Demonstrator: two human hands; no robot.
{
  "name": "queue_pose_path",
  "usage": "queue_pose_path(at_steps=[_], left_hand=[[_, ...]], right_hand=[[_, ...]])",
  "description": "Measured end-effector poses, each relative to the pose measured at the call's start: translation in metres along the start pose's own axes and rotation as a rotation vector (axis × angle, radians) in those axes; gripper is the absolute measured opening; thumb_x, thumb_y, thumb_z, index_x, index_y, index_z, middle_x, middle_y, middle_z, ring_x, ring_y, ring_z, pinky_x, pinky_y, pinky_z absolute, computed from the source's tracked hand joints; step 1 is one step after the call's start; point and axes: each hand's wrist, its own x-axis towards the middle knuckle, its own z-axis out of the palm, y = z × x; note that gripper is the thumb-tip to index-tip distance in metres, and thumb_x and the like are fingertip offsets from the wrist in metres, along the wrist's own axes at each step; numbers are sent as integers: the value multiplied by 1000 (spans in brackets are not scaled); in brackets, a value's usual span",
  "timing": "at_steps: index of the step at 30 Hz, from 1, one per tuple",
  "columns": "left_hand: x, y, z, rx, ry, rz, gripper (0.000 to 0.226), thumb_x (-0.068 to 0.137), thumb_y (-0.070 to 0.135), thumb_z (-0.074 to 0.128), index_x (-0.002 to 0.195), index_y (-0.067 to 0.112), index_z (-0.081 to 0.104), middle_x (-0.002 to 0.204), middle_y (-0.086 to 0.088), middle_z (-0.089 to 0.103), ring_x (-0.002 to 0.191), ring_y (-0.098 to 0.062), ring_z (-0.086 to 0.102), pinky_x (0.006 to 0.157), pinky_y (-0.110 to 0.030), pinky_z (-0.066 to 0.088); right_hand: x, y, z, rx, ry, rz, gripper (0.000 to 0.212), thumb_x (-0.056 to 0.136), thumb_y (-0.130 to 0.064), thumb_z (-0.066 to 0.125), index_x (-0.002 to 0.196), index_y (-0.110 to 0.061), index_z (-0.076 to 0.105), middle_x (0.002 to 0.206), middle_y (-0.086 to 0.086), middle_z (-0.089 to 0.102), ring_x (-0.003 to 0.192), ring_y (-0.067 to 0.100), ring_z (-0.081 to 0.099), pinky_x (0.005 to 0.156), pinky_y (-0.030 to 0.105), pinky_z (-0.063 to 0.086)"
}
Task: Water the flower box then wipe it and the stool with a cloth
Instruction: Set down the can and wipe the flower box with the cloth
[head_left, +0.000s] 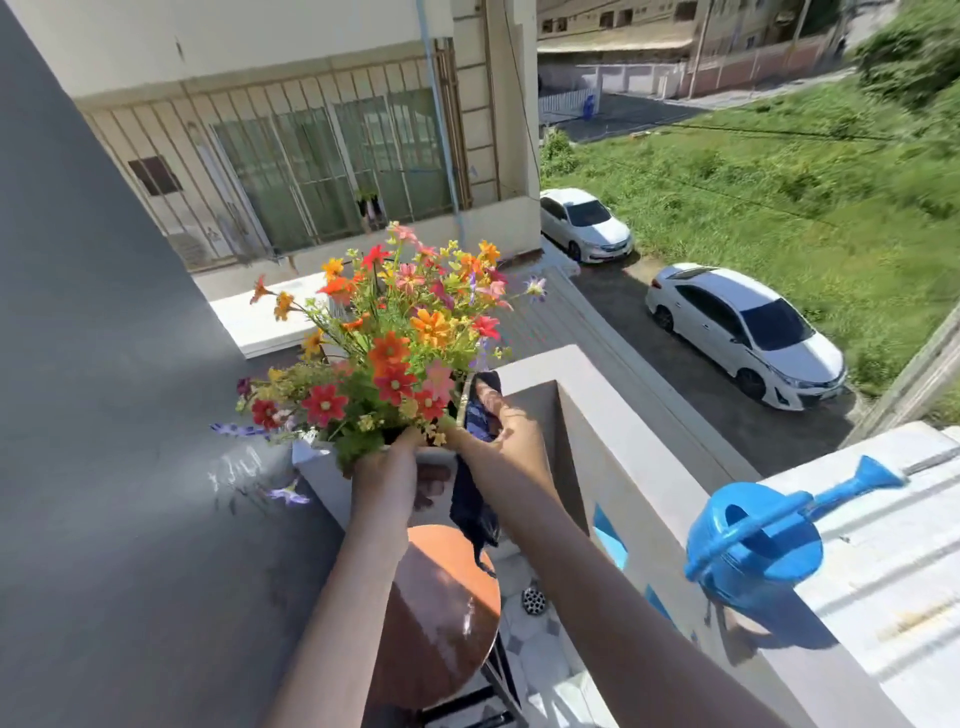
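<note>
A white flower box (317, 470) full of red, orange and pink flowers (389, 353) sits in the corner between the grey wall and the balcony parapet. My left hand (387, 480) grips its near rim. My right hand (511, 431) presses a dark blue cloth (475, 499) against the box's right side, and the cloth's tail hangs down. Below my arms stands a round brown stool (447, 613), partly hidden by my left forearm. A blue watering can (753, 535) rests on the parapet top at the right, spout pointing right.
The grey wall (104, 415) fills the left. The white parapet (613, 447) runs along the right, with a drop to a road and two parked white cars beyond. A floor drain (534, 600) lies on the tiled floor beside the stool.
</note>
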Motion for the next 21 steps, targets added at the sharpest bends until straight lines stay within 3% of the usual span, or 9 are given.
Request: queue_pose_path(at_steps=[2, 5, 8, 13, 17, 21], left_hand=[[7, 4, -12, -56, -58, -25, 39, 96, 28, 46, 71, 4, 64, 45, -4, 63, 33, -13, 50, 45, -24, 40], [4, 12, -23, -123, -116, -45, 40, 100, 27, 42, 73, 5, 62, 48, -6, 64, 30, -10, 50, 34, -18, 37], [-4, 20, -29, -168, -170, -32, 40, 100, 20, 38, 68, 8, 58, 51, -11, 63, 32, -12, 51, 33, -16, 34], [-15, 25, -31, -247, -237, 12, 64, 101, 13, 34, 46, 11, 66, 50, -12, 64, 32, -11, 54, 31, -15, 36], [-18, 27, -31, -284, -173, 6, 48, 99, 15, 36, 60, 11, 64, 51, -11, 63, 34, -9, 57, 33, -18, 41], [-14, 28, -32, -313, -130, -4, 33, 98, 17, 37, 75, 9, 59, 47, -6, 64, 35, -7, 58, 37, -17, 45]], right_hand=[[-1, -1, -5, -38, -129, -11, 62, 82, -38, 75, 139, -28, 51, 133, -10, 58, 118, 3, 57, 102, 23, 45], [11, 0, -12, -87, -154, -180, 57, 88, -11, 64, 143, -14, 50, 141, 4, 54, 129, 12, 52, 109, 25, 40], [34, -10, -14, -111, -66, -315, 52, 88, 9, 56, 136, -9, 56, 134, 8, 59, 123, 12, 57, 107, 22, 41], [65, -17, -18, -129, 159, -395, 41, 90, 8, 55, 131, 0, 60, 121, 2, 62, 107, -10, 57, 96, 6, 39], [61, 0, -15, -100, 237, -340, 41, 88, 15, 51, 127, 6, 60, 120, 2, 60, 95, -32, 50, 87, -5, 35], [31, 23, -5, -68, 137, -211, 44, 89, 15, 49, 128, -3, 62, 128, 8, 62, 103, -8, 57, 95, 4, 42]])
